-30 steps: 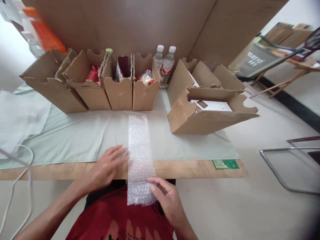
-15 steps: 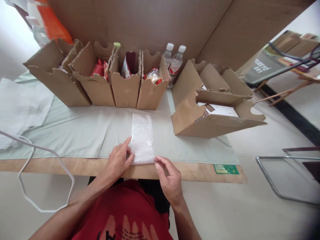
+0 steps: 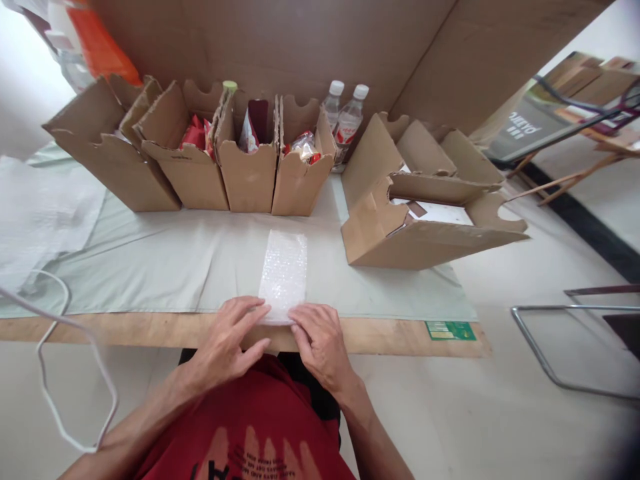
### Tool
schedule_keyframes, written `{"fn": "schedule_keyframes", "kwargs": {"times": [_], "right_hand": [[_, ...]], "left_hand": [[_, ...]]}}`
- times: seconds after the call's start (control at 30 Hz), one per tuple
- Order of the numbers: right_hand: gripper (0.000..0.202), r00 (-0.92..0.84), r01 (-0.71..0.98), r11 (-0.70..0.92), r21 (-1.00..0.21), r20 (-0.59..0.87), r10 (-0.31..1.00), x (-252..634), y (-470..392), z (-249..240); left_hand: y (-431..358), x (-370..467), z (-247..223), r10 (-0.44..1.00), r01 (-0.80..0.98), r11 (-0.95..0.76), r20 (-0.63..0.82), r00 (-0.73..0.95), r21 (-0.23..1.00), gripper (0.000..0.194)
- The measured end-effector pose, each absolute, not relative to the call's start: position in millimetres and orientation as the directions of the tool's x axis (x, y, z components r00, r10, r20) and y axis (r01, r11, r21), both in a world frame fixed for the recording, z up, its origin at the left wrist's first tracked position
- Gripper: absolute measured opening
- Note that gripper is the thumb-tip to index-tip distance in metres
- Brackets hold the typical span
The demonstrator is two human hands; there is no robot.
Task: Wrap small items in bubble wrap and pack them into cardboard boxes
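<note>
A strip of clear bubble wrap (image 3: pixel 283 270) lies flat on the pale green cloth, its near end at the table's front edge. My left hand (image 3: pixel 231 337) is at the strip's lower left corner, thumb and fingers apart, fingertips touching the wrap. On the lower right part of the strip rest the fingertips of my right hand (image 3: pixel 319 337), its fingers bent and side by side over the near end. Whether the right fingers pinch the wrap cannot be made out.
Cardboard bins (image 3: pixel 253 177) with packaged goods stand along the back, beside two bottles (image 3: pixel 347 123). Another cardboard box (image 3: pixel 435 243) is at the right. More bubble wrap (image 3: pixel 45 213) and a white cable (image 3: pixel 43 373) are at the left. A green card (image 3: pixel 450 331) lies on the front edge.
My right hand has moved left onto the wrap's near end. My left hand has moved down to the lower corner, its fingers no longer along the left side. The strip has tilted slightly.
</note>
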State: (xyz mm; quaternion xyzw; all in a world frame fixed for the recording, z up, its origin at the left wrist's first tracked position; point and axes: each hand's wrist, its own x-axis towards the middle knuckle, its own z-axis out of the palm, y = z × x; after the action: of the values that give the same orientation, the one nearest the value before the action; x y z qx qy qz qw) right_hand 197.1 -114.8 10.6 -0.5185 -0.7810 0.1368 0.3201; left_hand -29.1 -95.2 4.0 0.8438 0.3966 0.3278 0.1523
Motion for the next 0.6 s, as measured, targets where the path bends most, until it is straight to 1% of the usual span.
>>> {"fn": "schedule_keyframes", "kwargs": {"times": [0.1, 0.17, 0.2, 0.3, 0.37, 0.43, 0.5, 0.53, 0.6], "right_hand": [[0.018, -0.244, 0.681, 0.365, -0.634, 0.274, 0.93, 197.3, -111.3, 16.0], [0.018, -0.203, 0.686, 0.319, -0.654, 0.249, 0.947, 197.3, -108.1, 15.9], [0.02, -0.172, 0.695, 0.307, -0.65, 0.265, 0.949, 197.3, -107.3, 15.4], [0.025, -0.084, 0.748, 0.336, -0.573, 0.42, 0.904, 197.7, -109.6, 12.9], [0.025, -0.107, 0.787, 0.385, -0.482, 0.509, 0.854, 197.5, -113.0, 10.3], [0.026, -0.195, 0.804, 0.435, -0.404, 0.512, 0.836, 196.5, -114.8, 6.5], [0.027, -0.278, 0.8, 0.471, -0.372, 0.466, 0.84, 195.3, -113.8, 2.7], [0.027, -0.297, 0.794, 0.478, -0.376, 0.445, 0.845, 194.8, -112.5, 1.5], [0.025, -0.294, 0.773, 0.47, -0.426, 0.415, 0.861, 194.9, -109.7, 1.9]], "left_hand": [[-99.2, -25.4, 3.4, 0.791, 0.559, -0.611, 0.419, 0.446, 0.56, 0.025], [-94.3, -21.2, 0.5, 0.833, 0.588, -0.553, 0.395, 0.388, 0.59, 0.021], [-90.7, -19.3, -0.9, 0.851, 0.606, -0.524, 0.38, 0.362, 0.598, 0.02], [-79.5, -15.8, -4.0, 0.886, 0.649, -0.463, 0.329, 0.326, 0.603, 0.021], [-74.3, -14.5, -6.1, 0.894, 0.666, -0.449, 0.306, 0.328, 0.596, 0.022], [-71.9, -13.8, -8.4, 0.89, 0.682, -0.454, 0.324, 0.321, 0.573, 0.023], [-73.1, -14.5, -9.8, 0.876, 0.703, -0.471, 0.38, 0.298, 0.533, 0.024], [-75.2, -15.7, -9.5, 0.864, 0.71, -0.483, 0.411, 0.291, 0.512, 0.025], [-81.6, -19.8, -6.9, 0.834, 0.694, -0.528, 0.451, 0.317, 0.489, 0.027]]}}
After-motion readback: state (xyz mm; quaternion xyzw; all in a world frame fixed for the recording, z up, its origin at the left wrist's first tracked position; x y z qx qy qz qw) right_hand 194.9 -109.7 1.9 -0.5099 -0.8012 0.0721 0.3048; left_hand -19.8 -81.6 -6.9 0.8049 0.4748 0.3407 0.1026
